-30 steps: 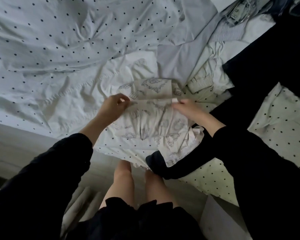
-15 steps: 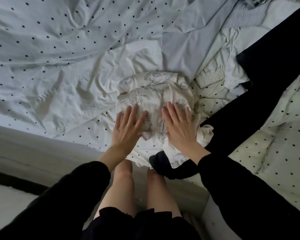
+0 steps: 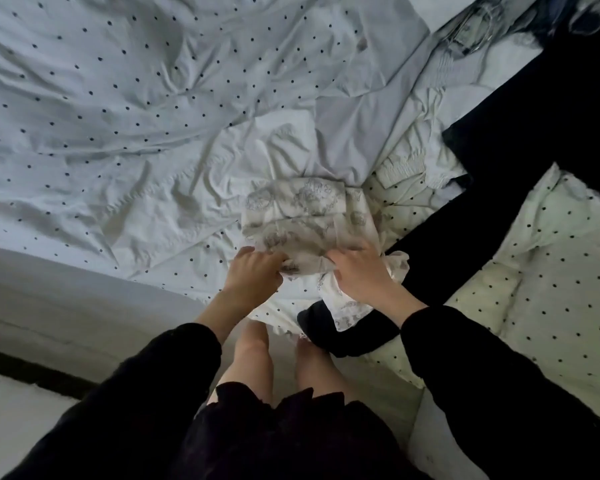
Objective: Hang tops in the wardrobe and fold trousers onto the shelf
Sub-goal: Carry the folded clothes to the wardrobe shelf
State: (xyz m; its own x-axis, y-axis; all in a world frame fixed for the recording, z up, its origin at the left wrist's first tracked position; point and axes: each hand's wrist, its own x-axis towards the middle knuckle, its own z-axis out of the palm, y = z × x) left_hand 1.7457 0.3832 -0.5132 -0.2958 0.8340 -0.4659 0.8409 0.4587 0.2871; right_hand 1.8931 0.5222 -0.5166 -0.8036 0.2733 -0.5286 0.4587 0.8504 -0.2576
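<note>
From the head camera, you look down at a bed covered by a white duvet with black dots (image 3: 125, 109). Near its front edge lies the folded printed garment (image 3: 305, 216), pale cream with a grey pattern, bundled into a compact stack.

Your left hand (image 3: 253, 275) has its fingers curled into the near left edge of that bundle, gripping the cloth. Your right hand (image 3: 357, 268) grips the near right edge, fingers bent over the fabric, with a loose flap of the same print (image 3: 347, 310) trailing beneath your wrist towards the bed's edge.

Just right of the bundle a long black garment (image 3: 520, 140) runs diagonally across the bed, its lower end hanging over the edge beside the loose flap. Between it and the bundle sits a crumpled white top (image 3: 413, 168). At the far right corner lies blurred denim with a metal buckle (image 3: 475, 32). Both your sleeves are black.
</note>
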